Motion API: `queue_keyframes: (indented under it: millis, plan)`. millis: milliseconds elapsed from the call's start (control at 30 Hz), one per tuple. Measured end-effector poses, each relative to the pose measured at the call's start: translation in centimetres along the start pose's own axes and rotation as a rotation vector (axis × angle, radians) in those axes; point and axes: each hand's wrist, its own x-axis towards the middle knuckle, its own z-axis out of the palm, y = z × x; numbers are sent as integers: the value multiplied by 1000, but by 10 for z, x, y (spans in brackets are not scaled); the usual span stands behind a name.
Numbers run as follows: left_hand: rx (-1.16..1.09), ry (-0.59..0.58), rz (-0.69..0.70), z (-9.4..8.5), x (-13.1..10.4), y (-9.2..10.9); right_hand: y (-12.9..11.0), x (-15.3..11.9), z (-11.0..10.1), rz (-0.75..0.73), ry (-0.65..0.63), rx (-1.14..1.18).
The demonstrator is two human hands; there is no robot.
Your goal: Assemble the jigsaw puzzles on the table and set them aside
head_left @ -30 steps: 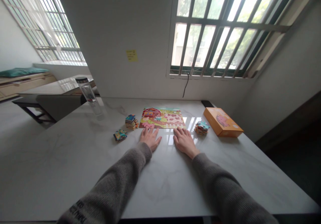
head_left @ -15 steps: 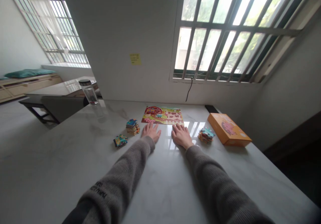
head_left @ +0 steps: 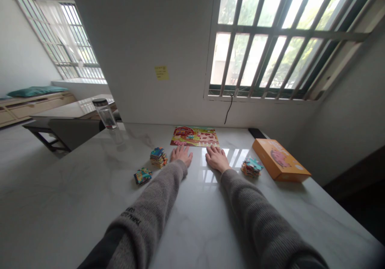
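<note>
My left hand (head_left: pixel 181 155) lies flat on the white marbled table, fingers spread, with its tips at the near edge of a colourful farm picture sheet (head_left: pixel 195 136). Also flat and empty, my right hand (head_left: pixel 217 158) rests with its fingertips by the sheet's near right corner. Just left of my left hand stands a stack of jigsaw puzzle pieces (head_left: pixel 158 157); a lower pile of puzzle pieces (head_left: pixel 142 176) sits nearer to me. To the right of my right hand is another stack of puzzle pieces (head_left: pixel 252 167).
An orange box (head_left: pixel 279 159) with a pig picture lies at the right, a black flat object (head_left: pixel 256 133) behind it. A clear bottle with a dark lid (head_left: pixel 105 114) stands at the back left. The wall with a yellow note (head_left: pixel 161 72) borders the table's far side.
The view has shifted slightly, so the box and right stack appear a little lower and farther right. My left hand has slid slightly forward over the table toward the sheet; both hands stay flat.
</note>
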Motion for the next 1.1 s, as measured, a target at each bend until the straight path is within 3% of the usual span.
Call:
queue_keyframes:
  millis: [333, 567, 867, 1100]
  plan:
    - [-6, -2, -6, 2, 9, -2, 7, 12, 2, -24, 21, 12]
    - [-3, 29, -21, -5, 2, 3, 7, 19, 5, 280, 171, 44]
    - [-13, 34, 9, -2, 0, 1, 8, 24, 6, 193, 109, 114]
    - [-12, 41, -9, -2, -2, 1, -4, 26, 4, 130, 28, 102]
